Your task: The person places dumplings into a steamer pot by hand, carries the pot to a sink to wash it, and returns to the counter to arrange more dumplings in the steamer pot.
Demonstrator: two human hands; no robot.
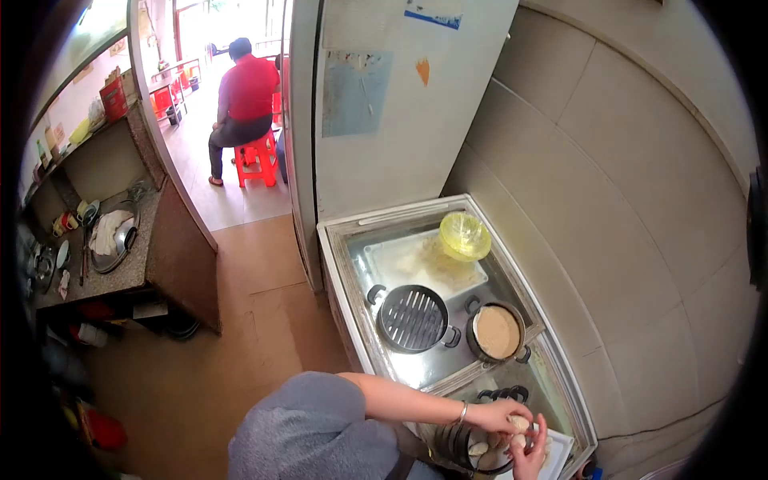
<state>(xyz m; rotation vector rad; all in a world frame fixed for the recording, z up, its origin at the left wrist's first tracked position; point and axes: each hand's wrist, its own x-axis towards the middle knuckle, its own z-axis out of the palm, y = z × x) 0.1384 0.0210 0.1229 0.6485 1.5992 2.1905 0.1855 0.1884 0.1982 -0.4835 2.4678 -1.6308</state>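
My left hand [494, 415], with a bracelet at the wrist, has its fingers closed round a pale, ridged, dumpling-like piece [520, 424]. Just below it, my right hand [529, 458] pinches another pale piece [518, 442], its index finger raised. Both hands are over the right side of a dark round pot [454, 445], where more pale pieces [478, 449] lie. Part of a white tray [563, 450] shows beside my right hand. Further up, a round pan [498, 331] holds a smooth beige filling, and a slotted black pan [413, 318] stands to its left.
A yellow translucent bowl [465, 237] sits on a floured white tray [384, 260] on the glass-topped chest [352, 320]. A tall white cabinet [400, 152] rises behind. At left is a counter [160, 232] with dishes. Through the doorway, a person in red [250, 90] sits on a red stool [256, 160].
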